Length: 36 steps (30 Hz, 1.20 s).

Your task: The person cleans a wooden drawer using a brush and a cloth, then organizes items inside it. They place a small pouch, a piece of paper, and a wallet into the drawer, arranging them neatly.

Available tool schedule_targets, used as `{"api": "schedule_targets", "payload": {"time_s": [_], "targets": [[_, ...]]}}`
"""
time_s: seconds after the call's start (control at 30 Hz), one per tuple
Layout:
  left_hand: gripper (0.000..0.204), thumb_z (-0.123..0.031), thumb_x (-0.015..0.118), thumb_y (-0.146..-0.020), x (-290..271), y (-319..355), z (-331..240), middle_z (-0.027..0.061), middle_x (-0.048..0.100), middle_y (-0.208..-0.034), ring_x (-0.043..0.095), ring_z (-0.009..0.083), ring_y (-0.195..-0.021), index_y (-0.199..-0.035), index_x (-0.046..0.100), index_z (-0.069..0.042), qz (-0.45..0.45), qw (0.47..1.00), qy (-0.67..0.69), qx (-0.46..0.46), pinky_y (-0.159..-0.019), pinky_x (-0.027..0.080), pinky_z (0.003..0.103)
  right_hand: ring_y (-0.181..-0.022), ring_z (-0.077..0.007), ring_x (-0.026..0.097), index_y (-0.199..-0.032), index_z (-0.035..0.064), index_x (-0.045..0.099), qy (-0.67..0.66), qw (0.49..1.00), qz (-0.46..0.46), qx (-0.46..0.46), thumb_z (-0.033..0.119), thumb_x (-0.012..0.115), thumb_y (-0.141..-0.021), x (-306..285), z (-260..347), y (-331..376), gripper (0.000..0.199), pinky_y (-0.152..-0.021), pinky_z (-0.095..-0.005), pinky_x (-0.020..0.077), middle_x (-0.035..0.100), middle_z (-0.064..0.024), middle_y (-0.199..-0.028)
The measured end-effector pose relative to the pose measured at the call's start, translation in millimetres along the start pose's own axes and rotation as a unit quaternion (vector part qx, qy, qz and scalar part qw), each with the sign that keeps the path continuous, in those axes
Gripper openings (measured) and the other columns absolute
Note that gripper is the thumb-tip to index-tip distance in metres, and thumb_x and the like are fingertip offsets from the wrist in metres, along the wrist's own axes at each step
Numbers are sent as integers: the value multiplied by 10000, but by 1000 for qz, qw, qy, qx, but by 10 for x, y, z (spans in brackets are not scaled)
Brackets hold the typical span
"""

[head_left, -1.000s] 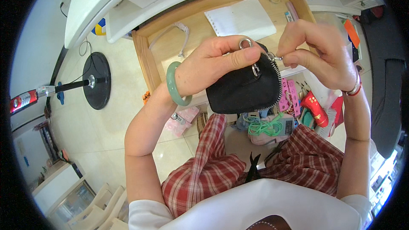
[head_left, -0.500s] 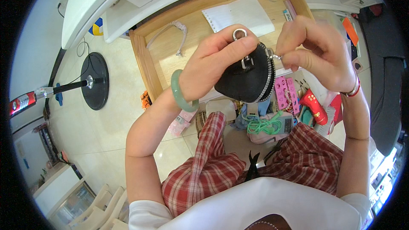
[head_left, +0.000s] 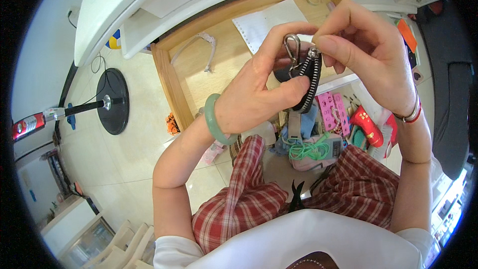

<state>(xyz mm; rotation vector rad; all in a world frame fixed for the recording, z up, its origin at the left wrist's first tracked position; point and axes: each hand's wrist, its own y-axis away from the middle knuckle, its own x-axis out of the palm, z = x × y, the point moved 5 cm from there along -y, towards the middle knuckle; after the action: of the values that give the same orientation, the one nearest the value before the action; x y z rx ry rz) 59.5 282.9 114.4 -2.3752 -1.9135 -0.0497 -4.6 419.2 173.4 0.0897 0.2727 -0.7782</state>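
Note:
My left hand (head_left: 259,82), a green bangle on its wrist, is closed around a small black zip pouch (head_left: 312,84), thumb on its side near the silver zip teeth. A silver carabiner clip (head_left: 293,52) stands up from the pouch between thumb and forefinger. At the top end of the zip, my right hand (head_left: 366,52) pinches at the zip pull (head_left: 313,51); its fingertips partly cover the pull. The pouch is edge-on, its zip side facing up, and whether the zip is open is hard to make out. Both hands are above the front of a drawer.
The pulled-out wooden drawer (head_left: 169,94) holds a white sheet of paper (head_left: 271,17) and a pale headband-like loop (head_left: 211,52). Below lie a coiled green cord (head_left: 311,149), a pink perforated piece (head_left: 333,112) and a red pouch (head_left: 367,125). A round black stand base (head_left: 113,100) is at left.
The pouch has turned from showing its broad black side to its zip edge, and the carabiner now stands upright. My left hand has rolled around it; my right hand has shifted slightly up and left.

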Motion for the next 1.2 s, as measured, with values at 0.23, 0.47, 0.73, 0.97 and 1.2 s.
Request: {"api": "schedule_targets", "payload": {"time_s": [0.23, 0.47, 0.73, 0.97, 1.2], "targets": [[384, -176, 663, -730, -140, -92, 76, 144, 593, -929, 564, 316, -874, -1068, 513, -72, -85, 965, -234, 83, -782, 453, 358, -695, -142, 598, -900, -24, 614, 197, 969, 30, -150, 45, 641, -878, 87, 36, 73, 77, -637, -240, 475, 612, -70, -803], [318, -332, 692, -897, -182, -9, 153, -32, 619, -916, 521, 68, -883, -1105, 665, -93, 16, 995, 10, -100, -805, 417, 245, -690, -89, 583, -899, -21, 613, 126, 987, 16, -96, 62, 642, -908, -21, -11, 53, 89, -618, -221, 475, 606, -41, -813], [220, -253, 650, -943, -129, -29, 167, -32, 629, -903, 529, 33, -827, -1029, 649, -51, 3, 996, 75, -37, -730, 436, 222, -695, -122, 600, -887, -21, 612, 83, 990, 46, -100, 61, 661, -882, 12, 12, 75, 96, -621, -246, 480, 612, -69, -807], [227, -270, 589, -981, -170, -6, 112, -31, 616, -916, 531, 38, -869, -1050, 631, -57, -25, 996, 54, -62, -783, 421, 214, -710, -205, 616, -867, 0, 613, 271, 924, 41, -268, 65, 680, -837, 47, 84, 98, 98, -623, -294, 473, 625, -89, -800], [371, -238, 704, -877, -226, 8, -14, 52, 579, -1146, 572, 140, -973, -1184, 584, -67, -181, 969, -116, 119, -795, 455, 238, -664, -44, 545, -923, 17, 593, 34, 997, -65, -19, 121, 603, -952, -96, -107, 14, 108, -592, -198, 441, 596, -9, -762]]}}
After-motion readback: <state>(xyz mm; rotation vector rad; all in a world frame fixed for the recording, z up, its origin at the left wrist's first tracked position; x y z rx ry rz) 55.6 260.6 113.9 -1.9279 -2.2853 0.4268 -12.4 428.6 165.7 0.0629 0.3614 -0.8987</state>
